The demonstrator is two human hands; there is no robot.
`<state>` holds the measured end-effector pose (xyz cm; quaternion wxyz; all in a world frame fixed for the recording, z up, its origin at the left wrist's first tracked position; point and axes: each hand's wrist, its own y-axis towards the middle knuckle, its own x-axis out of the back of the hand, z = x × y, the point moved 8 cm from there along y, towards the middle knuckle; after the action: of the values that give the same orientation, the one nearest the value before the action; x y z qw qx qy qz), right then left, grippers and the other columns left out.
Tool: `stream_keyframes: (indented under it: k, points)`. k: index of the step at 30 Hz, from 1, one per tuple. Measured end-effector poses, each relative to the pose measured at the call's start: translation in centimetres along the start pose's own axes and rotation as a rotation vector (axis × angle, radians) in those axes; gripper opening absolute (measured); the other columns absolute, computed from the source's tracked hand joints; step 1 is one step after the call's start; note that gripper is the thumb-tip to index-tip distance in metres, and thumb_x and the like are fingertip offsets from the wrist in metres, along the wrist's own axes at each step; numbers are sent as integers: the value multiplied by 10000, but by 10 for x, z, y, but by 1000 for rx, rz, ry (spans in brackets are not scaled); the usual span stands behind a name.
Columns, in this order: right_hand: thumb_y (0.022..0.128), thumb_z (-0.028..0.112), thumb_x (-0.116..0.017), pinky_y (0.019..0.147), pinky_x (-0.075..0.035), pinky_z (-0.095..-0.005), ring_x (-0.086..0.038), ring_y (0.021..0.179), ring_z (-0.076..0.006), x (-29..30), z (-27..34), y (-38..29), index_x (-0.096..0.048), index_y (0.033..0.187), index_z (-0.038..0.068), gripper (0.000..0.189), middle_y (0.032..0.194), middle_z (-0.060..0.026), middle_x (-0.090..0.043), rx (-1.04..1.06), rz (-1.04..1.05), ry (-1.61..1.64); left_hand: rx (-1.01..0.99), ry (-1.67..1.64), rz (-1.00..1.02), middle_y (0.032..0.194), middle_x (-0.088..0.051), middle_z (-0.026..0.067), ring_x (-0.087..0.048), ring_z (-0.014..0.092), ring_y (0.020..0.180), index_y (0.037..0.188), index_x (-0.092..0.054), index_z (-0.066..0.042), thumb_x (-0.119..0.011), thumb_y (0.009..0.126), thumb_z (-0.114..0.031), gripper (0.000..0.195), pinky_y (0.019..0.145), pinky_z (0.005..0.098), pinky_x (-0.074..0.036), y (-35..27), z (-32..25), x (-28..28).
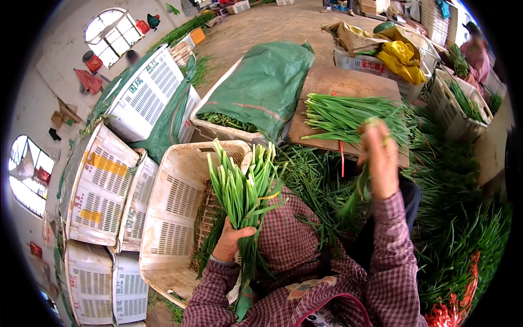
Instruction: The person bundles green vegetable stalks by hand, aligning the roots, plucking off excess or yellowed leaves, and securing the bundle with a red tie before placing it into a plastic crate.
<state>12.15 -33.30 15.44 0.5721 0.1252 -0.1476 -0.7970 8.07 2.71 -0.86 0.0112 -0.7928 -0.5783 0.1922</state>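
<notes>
My left hand (231,240) grips a thick bunch of green leafy stalks (241,188), probably garlic chives, pale cut ends upward and leaves hanging below. This bunch is over my lap, beside an open white plastic crate (169,212). My right hand (382,159), blurred, is raised at the near edge of a wooden board (343,79). Its fingers are closed on a few green stalks, whose leaves (356,192) dangle beneath. On the board lies a spread of stalks (347,114), with a red tie (341,157) hanging off the edge.
Loose leaves (318,180) lie between me and the board. A large heap of greens (449,204) fills the right, with red strings (457,302) near me. Stacked white crates (100,184) line the left. Ahead sits a crate under green woven cloth (261,77). Another person (476,55) is at far right.
</notes>
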Motion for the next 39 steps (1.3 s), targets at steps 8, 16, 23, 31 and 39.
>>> stream_keyframes:
  k: [8, 16, 23, 31, 39]
  points:
    - [862, 269, -715, 475, -428, -292, -564, 512, -102, -106, -10, -20, -636, 827, 16, 268, 598, -51, -627, 103, 246, -91, -72, 104, 2, 1058, -667, 32, -616, 159, 954, 1154, -634, -74, -810, 705, -72, 482, 829, 335, -488, 0, -22, -34]
    - [913, 183, -646, 516, -410, -213, -508, 620, -36, -94, -30, -18, -661, 927, 27, 158, 736, 53, -601, 46, 105, 214, -70, 38, 40, 873, -655, 105, -646, 208, 687, 1093, -618, -10, -765, 706, -179, 448, 584, 334, -541, 5, -18, -38]
    - [985, 373, -506, 468, -412, -226, -508, 630, -94, 11, -23, 17, -525, 1040, 133, 247, 889, 8, -563, -120, -295, 663, -81, 11, 69, 841, -654, 118, -627, 211, 617, 1093, -612, 6, -748, 714, -199, 452, 557, 349, -521, 5, -15, -30]
    - [926, 266, -641, 521, -358, -210, -425, 589, -25, -59, -32, -7, -606, 870, 81, 196, 681, 72, -477, -204, 290, 217, -81, 41, 105, 805, -652, 123, -620, 214, 597, 1217, -553, 18, -747, 727, -203, 571, 533, 343, -510, 7, -20, -41]
    - [914, 187, -650, 551, -422, -205, -540, 667, -31, -91, -32, -10, -710, 957, 52, 154, 760, 43, -621, 120, 163, 211, -105, -123, 278, 875, -663, 151, -611, 216, 592, 1212, -567, 24, -699, 773, -54, 464, 487, 343, -504, 10, -18, -42]
